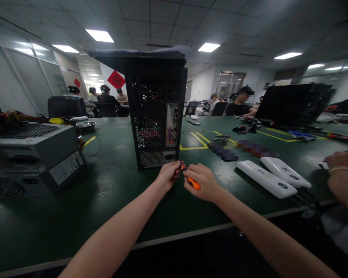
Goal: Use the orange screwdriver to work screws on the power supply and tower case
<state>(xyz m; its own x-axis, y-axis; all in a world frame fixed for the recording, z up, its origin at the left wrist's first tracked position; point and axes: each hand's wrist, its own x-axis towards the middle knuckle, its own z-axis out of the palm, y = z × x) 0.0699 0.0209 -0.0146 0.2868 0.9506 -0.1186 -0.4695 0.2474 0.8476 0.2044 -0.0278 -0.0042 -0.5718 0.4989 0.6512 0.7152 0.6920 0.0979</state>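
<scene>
A black computer case (130, 96) stands upright on the green table, its rear panel facing me. At its lower right corner, beside the power supply's grille (152, 159), both my hands meet. In my right hand (203, 181) is a screwdriver (193, 183) with an orange and black handle, its front end angled up and left toward the case. My left hand (168, 175) is closed with its fingertips close to the screwdriver's front end; what they pinch is too small to make out. The screwdriver's tip is hidden by the fingers.
Two stacked power supplies (66, 168) sit at the left, with a metal bowl (86, 126) behind. To the right lie two white power banks (266, 179), and a co-worker's hand (343, 173) is at the far right edge. Another black case (292, 102) stands at the back right.
</scene>
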